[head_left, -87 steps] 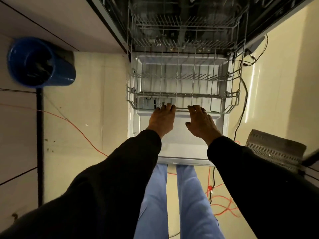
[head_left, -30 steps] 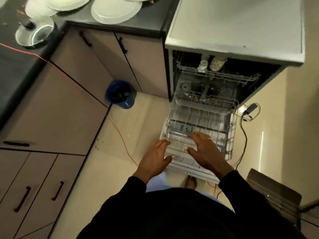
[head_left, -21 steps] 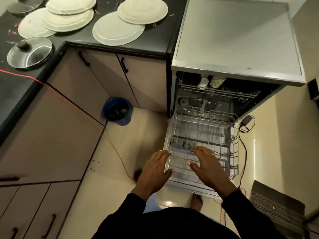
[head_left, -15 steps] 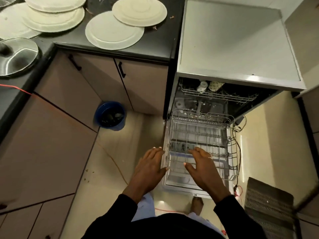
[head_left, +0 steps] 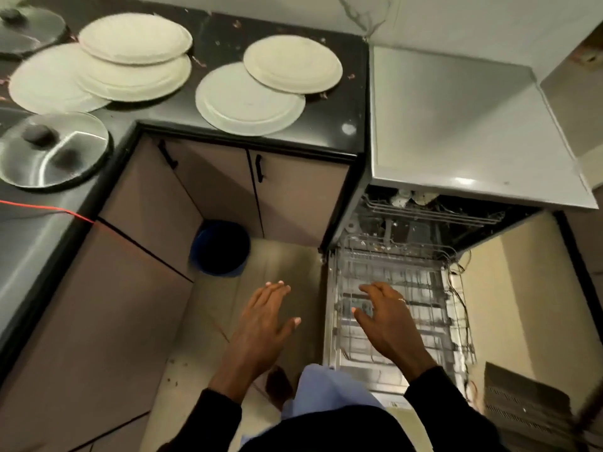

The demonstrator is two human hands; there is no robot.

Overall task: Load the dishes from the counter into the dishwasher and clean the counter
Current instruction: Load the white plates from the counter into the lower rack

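Observation:
The dishwasher stands open at the right, its wire lower rack pulled out over the lowered door. My right hand hovers above that rack with fingers spread, holding nothing. My left hand is held flat over the floor left of the rack, also holding nothing. On the black counter lie several white plates: two overlapping ones near the dishwasher and a stack farther left. A steel lid with a black knob lies on the counter's left arm, another lid at the far left corner.
A blue bin stands on the floor in the cabinet corner. Crumbs dot the counter around the plates. A red wire crosses the left counter. Cables hang right of the rack, and a ribbed grey object lies at bottom right.
My head has risen from the rack, bringing the counter and plates into view. Both hands let go of the rack's front edge and lifted; the left one has drifted left over the floor.

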